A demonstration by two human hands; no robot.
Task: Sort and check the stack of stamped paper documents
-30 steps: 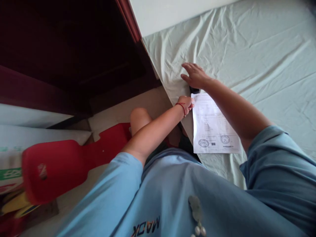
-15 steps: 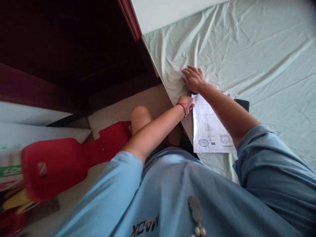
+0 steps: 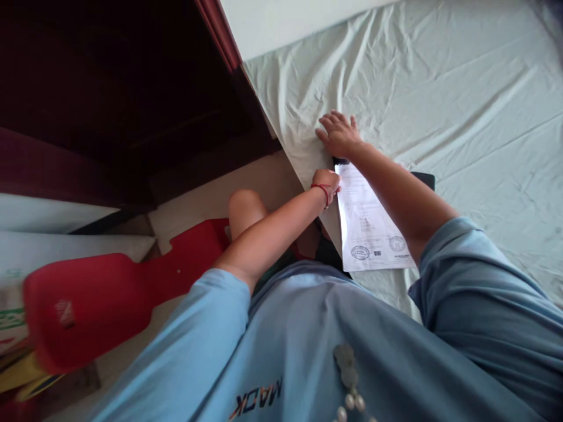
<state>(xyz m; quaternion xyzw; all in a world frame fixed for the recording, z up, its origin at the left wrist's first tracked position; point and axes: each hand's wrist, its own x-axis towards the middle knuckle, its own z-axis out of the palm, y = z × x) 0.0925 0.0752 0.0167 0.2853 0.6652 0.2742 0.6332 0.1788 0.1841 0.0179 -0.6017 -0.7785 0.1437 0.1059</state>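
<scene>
A printed sheet of paper (image 3: 365, 223) with round stamps lies on the pale sheet-covered surface (image 3: 440, 105), partly under my right forearm. At the paper's upper left edge, my left hand (image 3: 326, 180), with a red string bracelet, is closed with its fingertips on that edge. Just beyond the paper's top, my right hand (image 3: 339, 133) rests palm down on the cloth, fingers spread. Something dark (image 3: 341, 160) peeks out by the right wrist, and a flat black object (image 3: 424, 180) shows past the forearm; their kind is hidden.
Left of me stands a red plastic chair (image 3: 92, 296) on the tiled floor. Dark wooden furniture (image 3: 109, 88) fills the upper left. A pale wall (image 3: 285, 23) borders the cloth at the far side. My knee (image 3: 246, 208) is beside the surface's edge.
The view has shifted slightly, so the paper and hands appear a little further left. The right hand's fingers are spread wider. The left hand stays at the paper's edge.
</scene>
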